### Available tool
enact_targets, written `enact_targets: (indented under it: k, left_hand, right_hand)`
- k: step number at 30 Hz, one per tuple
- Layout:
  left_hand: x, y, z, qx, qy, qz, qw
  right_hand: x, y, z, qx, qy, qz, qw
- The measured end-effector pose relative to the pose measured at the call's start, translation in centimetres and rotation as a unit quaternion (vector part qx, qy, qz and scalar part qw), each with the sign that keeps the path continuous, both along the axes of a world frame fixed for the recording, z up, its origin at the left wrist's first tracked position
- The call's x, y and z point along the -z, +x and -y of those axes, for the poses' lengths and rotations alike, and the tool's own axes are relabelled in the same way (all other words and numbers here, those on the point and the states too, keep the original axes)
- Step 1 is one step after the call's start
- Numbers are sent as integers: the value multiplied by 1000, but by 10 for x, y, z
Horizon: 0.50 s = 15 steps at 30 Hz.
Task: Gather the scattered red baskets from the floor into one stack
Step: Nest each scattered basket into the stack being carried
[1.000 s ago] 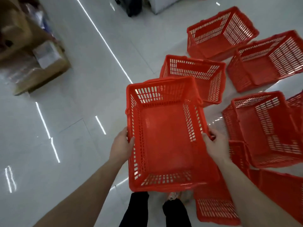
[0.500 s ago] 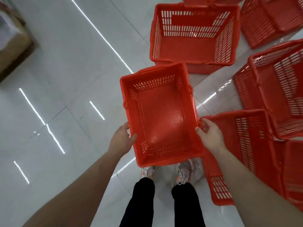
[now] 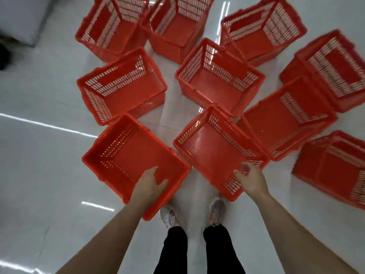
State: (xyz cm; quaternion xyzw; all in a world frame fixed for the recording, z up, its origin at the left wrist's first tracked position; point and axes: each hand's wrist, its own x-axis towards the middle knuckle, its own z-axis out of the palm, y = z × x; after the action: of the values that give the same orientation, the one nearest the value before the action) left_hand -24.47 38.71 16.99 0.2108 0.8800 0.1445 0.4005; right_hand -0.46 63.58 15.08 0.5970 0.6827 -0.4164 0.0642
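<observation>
Left hand (image 3: 150, 184) is curled over the near rim of a red basket (image 3: 136, 161), fingers hooked inside the wall and thumb over the edge, so it has a firm hold of it; this basket hangs tilted, one corner low above the left shoe (image 3: 167, 216). Right hand (image 3: 250, 179) reaches to the near rim of a second basket (image 3: 215, 149) just beside the first; its fingers are partly bent and lie at the rim, but motion blur hides whether they are closed on it or only touching. Eight more red baskets stand open side up on the glossy white floor (image 3: 39, 155), crowded beyond and to the right of the two near ones: one behind the held basket (image 3: 122, 86), one in the middle (image 3: 219, 78), three along the top edge of the view, cut off there, and three on the right, the lowest cut by the frame's edge. Several touch or overlap, and blur smears their slotted walls. Black trouser legs and pale shoes show below, between the bare forearms.
</observation>
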Motion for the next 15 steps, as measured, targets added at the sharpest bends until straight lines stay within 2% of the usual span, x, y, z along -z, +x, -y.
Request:
enact_targets:
  k: [7, 15]
  left_hand:
    - [50, 8, -114, 98, 34, -44, 994]
    - [179, -21, -222, 183, 39, -145, 972]
  right_hand:
    - [76, 121, -10, 128, -22, 46, 990]
    - [217, 138, -15, 250, -15, 10, 968]
